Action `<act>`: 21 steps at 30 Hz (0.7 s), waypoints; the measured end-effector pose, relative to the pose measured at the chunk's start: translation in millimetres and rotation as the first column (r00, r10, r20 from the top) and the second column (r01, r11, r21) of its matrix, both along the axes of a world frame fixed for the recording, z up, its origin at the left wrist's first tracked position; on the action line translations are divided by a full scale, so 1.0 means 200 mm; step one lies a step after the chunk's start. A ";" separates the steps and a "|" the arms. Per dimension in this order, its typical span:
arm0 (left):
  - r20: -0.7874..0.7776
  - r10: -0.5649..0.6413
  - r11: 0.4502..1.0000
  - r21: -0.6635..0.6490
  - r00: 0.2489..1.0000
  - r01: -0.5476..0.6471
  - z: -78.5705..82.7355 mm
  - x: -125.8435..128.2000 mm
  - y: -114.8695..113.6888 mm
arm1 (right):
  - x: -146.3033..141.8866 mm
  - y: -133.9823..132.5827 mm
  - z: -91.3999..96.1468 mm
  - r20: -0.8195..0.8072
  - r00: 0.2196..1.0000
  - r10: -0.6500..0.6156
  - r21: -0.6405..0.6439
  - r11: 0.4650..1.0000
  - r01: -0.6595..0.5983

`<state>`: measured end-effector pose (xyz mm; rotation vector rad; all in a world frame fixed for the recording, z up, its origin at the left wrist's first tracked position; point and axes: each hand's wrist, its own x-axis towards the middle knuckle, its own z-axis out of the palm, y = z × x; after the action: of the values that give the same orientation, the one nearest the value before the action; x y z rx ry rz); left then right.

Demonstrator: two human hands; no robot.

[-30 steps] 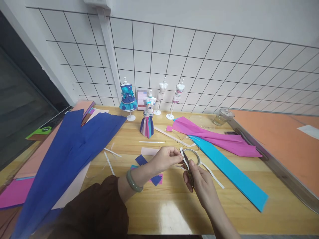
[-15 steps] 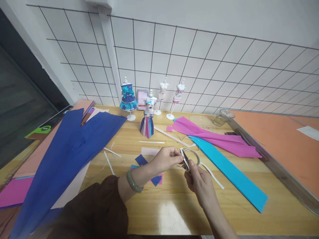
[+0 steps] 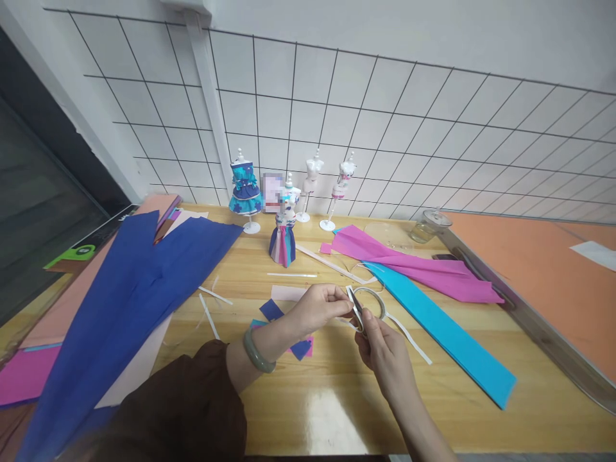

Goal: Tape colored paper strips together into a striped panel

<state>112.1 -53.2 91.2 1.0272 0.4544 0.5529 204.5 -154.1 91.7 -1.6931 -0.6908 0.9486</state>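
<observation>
My left hand (image 3: 321, 307) pinches a narrow white tape strip (image 3: 350, 294) between thumb and fingers. My right hand (image 3: 385, 343) is closed on small scissors (image 3: 357, 304), whose dark blades lie against the strip between the two hands; the fingers hide most of the handles. Just behind my right hand a tape roll (image 3: 384, 308) lies on the table, with a white tail (image 3: 409, 338) running from it to the right. Blue paper pieces (image 3: 272, 310) and a pink one lie near my left wrist, partly covered by it.
Several mini dress forms stand along the back, one in a striped skirt (image 3: 283, 247), another in a blue dress (image 3: 245, 186). Crepe paper lies around: dark blue (image 3: 144, 276) at left, magenta (image 3: 409, 263) and turquoise (image 3: 447, 337) at right. A glass jar (image 3: 423, 230) stands at the back right.
The whole view has shifted very slightly to the left. Both hands hold almost the same pose, with the scissor blades still at the strip.
</observation>
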 end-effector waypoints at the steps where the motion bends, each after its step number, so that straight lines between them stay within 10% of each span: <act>1: -0.005 0.003 1.000 0.002 1.000 -0.003 0.00 0.00 0.00 | 0.00 0.00 0.00 0.004 1.000 0.005 0.002 1.000 -0.005; 21: -0.046 -0.009 0.997 0.070 0.999 0.012 -0.02 0.00 0.00 | 0.02 0.00 -0.04 -0.022 1.000 0.001 0.029 1.000 0.000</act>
<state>113.0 -52.8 87.4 1.1111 0.4725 0.5396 208.5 -154.7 83.7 -1.6549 -0.6873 0.9521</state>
